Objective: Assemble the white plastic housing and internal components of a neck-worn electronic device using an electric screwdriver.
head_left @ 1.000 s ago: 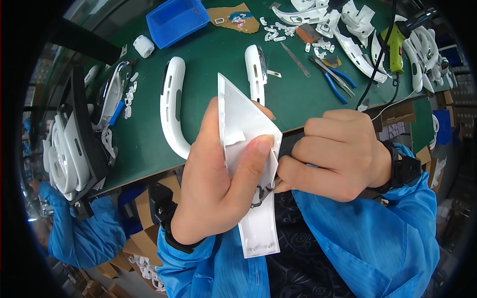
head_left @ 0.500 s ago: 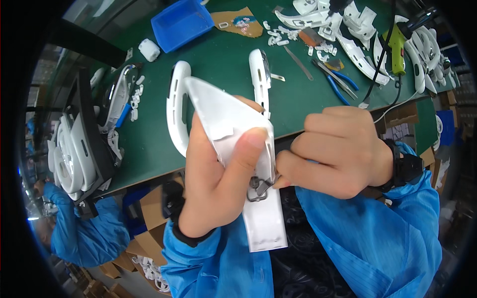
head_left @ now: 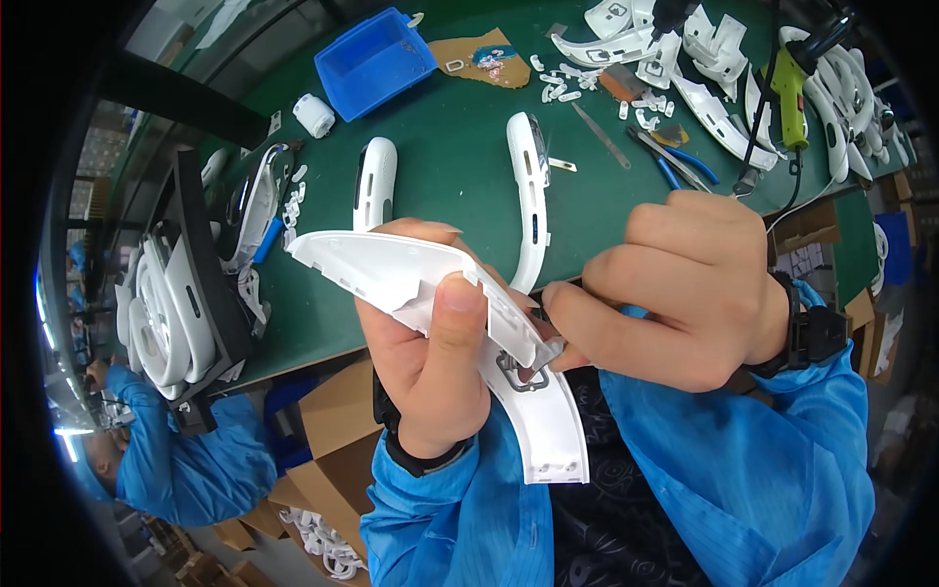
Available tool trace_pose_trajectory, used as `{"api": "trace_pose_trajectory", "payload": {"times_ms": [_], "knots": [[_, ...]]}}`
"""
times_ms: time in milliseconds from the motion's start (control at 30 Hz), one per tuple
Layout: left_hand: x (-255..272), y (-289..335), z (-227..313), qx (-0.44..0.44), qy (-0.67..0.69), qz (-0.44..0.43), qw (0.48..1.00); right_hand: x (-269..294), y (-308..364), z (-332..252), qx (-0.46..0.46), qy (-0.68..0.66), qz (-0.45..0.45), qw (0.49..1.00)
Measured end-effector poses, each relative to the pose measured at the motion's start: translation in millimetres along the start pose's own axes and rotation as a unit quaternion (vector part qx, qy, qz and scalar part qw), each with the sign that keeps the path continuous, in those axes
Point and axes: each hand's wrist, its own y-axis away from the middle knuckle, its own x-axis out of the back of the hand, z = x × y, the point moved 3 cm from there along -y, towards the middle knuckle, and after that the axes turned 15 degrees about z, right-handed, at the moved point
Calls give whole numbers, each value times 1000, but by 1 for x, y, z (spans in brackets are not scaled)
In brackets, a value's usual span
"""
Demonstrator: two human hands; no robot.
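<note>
My left hand [head_left: 430, 357] is closed round a white curved plastic part [head_left: 391, 266], its thumb pressed on the inner face. The part's wide pointed end aims up and left, and its narrow strip hangs toward my lap. Set in that strip is a dark rectangular frame [head_left: 524, 374]. At the part's right edge, my right hand [head_left: 675, 298] is curled into a pinch on a small grey blade-like piece [head_left: 545, 358], which meets the part beside the frame. The fingers hide most of this piece. Beyond my hands, two white curved handles [head_left: 531, 186] lie on the green table.
Pliers with blue grips [head_left: 675, 161], a thin metal strip [head_left: 601, 135] and small white pieces lie beyond my right hand. A blue bin [head_left: 377, 67] and cardboard scrap [head_left: 481, 59] are farther back. White parts fill a black rack [head_left: 207, 284] at left; a co-worker's blue sleeve [head_left: 201, 465] shows below.
My left hand has tilted the white part, so its pointed end has swung down and left and its ribbed inner edge shows. My right hand stays pinched at its edge. The view has shifted slightly.
</note>
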Motion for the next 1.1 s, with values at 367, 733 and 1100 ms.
{"api": "trace_pose_trajectory", "payload": {"times_ms": [367, 733, 1100], "knots": [[-1, 1, 0, 34, -14, -4, 999, 5, 0, 3, 26, 26, -5, 999], [9, -15, -6, 40, 3, 33, 999, -12, 97, 97, -357, 176, -63, 915], [-8, -18, -10, 68, -7, 19, 998, -44, 84, 108, -373, 267, -51, 887]]}}
